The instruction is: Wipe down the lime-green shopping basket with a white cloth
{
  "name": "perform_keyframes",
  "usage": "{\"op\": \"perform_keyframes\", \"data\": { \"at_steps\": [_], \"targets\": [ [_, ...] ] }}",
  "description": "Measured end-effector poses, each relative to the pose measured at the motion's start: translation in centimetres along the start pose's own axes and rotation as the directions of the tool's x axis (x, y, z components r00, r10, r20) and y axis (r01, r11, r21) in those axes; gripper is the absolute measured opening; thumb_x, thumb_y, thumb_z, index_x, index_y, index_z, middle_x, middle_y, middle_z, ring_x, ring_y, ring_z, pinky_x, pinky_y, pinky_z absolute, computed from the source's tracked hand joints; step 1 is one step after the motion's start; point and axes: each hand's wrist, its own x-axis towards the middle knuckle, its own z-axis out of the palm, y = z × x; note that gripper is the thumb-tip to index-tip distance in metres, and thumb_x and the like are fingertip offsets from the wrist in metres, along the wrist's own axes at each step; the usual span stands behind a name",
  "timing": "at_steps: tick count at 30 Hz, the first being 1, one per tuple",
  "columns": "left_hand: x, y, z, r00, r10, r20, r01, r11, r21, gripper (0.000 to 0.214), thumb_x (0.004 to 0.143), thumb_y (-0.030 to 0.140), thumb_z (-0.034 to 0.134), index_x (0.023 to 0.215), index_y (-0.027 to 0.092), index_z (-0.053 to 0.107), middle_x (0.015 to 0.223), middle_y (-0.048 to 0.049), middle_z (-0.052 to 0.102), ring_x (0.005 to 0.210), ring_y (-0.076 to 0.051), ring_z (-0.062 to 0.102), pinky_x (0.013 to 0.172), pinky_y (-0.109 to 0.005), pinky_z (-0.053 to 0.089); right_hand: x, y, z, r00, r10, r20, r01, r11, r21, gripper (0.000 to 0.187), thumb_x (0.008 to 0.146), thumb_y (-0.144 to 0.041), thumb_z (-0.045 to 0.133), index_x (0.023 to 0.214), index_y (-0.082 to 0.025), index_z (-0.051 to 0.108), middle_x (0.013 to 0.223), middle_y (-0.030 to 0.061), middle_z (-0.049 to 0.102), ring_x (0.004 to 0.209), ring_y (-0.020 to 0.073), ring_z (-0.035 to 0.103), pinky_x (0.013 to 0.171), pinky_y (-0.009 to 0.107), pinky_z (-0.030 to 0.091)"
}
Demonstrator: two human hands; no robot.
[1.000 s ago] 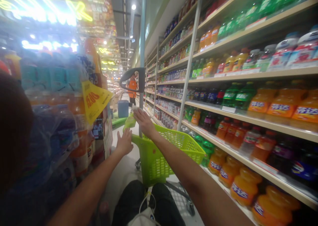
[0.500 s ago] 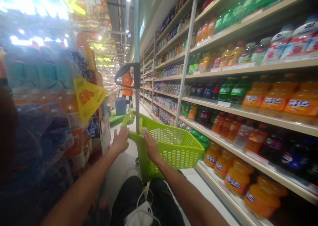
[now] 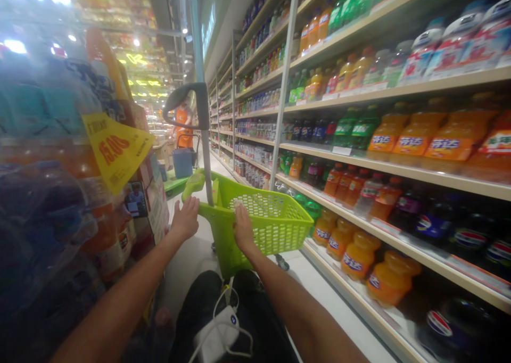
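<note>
Left hand (image 3: 186,219) and right hand (image 3: 243,229) touch the green basket (image 3: 222,240); I can't tell if they grip. The yellow tag (image 3: 115,150), left, says 15.00; orange bottles (image 3: 413,139), right, say 芬达.

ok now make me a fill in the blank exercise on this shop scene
1. The right hand is at the near side of the perforated basket, which is coloured ____.
2. The left hand is farther from the bottle shelves than the ____ hand.
3. The yellow price sign shows the number ____ in red.

Missing words: lime green; right; 15.00
</note>
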Motion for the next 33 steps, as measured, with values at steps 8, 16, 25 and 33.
{"op": "perform_keyframes", "data": {
  "at_steps": [8, 16, 25, 33],
  "targets": [
    [-0.2, 1.7, -0.1, 0.997, -0.056, 0.05, 0.056, 0.998, -0.003, 0.074, 0.072, 0.025, 0.045, 0.139, 0.006, 0.02, 0.147, -0.0144, 0.02, 0.137, -0.027, 0.009, 0.108, -0.051, 0.01, 1.3, 2.8, 1.4, 1.0, 0.012, 0.023, -0.014, 0.997, 0.08, 0.072, 0.057, 0.004, 0.039, 0.128, -0.009, 0.044, 0.137, 0.0125, 0.042, 0.132, 0.021, 0.028, 0.109, 0.044, 0.025],
    [-0.8, 3.4, -1.1, 0.998, -0.028, 0.06, 0.03, 0.999, -0.024, 0.076, 0.071, 0.027, 0.046, 0.139, 0.009, 0.018, 0.148, -0.0134, 0.02, 0.137, -0.029, 0.007, 0.108, -0.051, 0.007, 2.5, 2.5, 0.5, 0.999, 0.032, 0.028, -0.035, 0.988, 0.15, 0.068, 0.061, 0.005, 0.034, 0.126, -0.008, 0.047, 0.133, 0.0133, 0.046, 0.13, 0.0201, 0.032, 0.108, 0.044, 0.027],
    [-0.2, 2.6, -2.0, 1.0, 0.028, 0.013, -0.027, 0.996, -0.08, 0.069, 0.074, 0.034, 0.048, 0.136, 0.015, 0.025, 0.144, -0.011, 0.03, 0.134, -0.026, 0.019, 0.109, -0.048, 0.011, 1.9, -2.3, -1.6, 1.0, -0.009, -0.026, 0.016, 0.97, 0.243, 0.059, 0.073, 0.003, 0.029, 0.13, -0.006, 0.042, 0.139, 0.0127, 0.038, 0.132, 0.0167, 0.027, 0.11, 0.038, 0.025],
    [0.1, 1.8, -1.4, 0.997, -0.078, 0.0, 0.078, 0.987, -0.141, 0.078, 0.071, 0.033, 0.054, 0.138, 0.011, 0.02, 0.145, -0.0139, 0.026, 0.136, -0.027, 0.016, 0.108, -0.051, 0.015, 1.3, -7.5, -2.4, 0.956, -0.293, 0.027, 0.28, 0.934, 0.223, 0.055, 0.078, 0.0, 0.036, 0.131, -0.014, 0.043, 0.139, 0.0106, 0.04, 0.133, 0.0168, 0.025, 0.109, 0.038, 0.027]
  ]
}}
